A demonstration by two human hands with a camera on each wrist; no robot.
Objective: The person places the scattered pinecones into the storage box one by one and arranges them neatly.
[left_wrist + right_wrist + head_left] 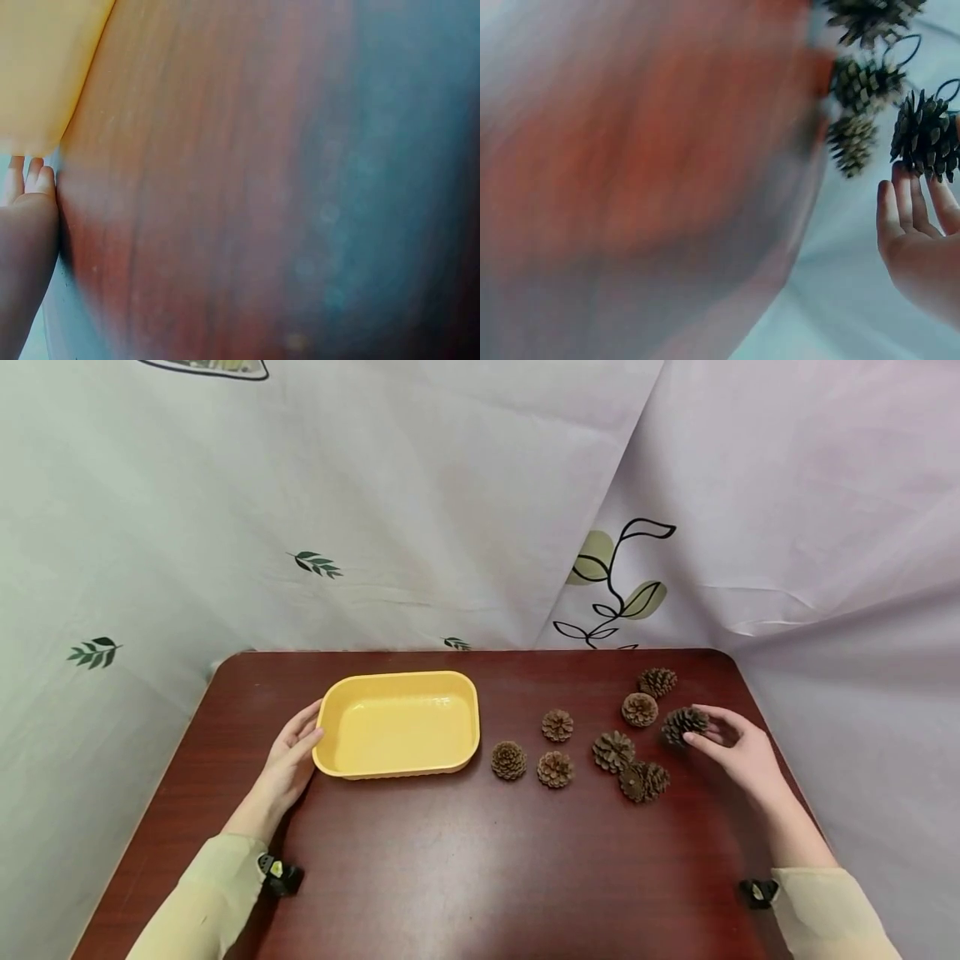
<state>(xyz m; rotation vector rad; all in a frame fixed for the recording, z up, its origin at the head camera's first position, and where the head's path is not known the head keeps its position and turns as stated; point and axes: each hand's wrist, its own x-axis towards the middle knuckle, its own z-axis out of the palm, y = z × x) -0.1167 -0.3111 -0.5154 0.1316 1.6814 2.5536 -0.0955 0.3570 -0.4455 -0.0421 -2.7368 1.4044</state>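
Observation:
My left hand (291, 758) is at the left end of a yellow rectangular tray (397, 772), its thumb at the rim and its fingers along the outer side. In the left wrist view, the fingers (36, 180) meet the tray's wall (45, 67). With thumb and fingers, my right hand (738, 752) holds a dark brown pine cone (684, 725) near the table's right side. The right wrist view shows this pine cone (924, 139) at the fingertips. Several other pine cones lie between the tray and this hand, among them one (508, 761) close to the tray.
The dark red-brown wooden table (450, 868) has rounded back corners. Behind it hangs a pale cloth (420, 527) printed with leaves. A pine cone (657, 682) lies near the back edge, and two more (643, 782) touch at the front of the group.

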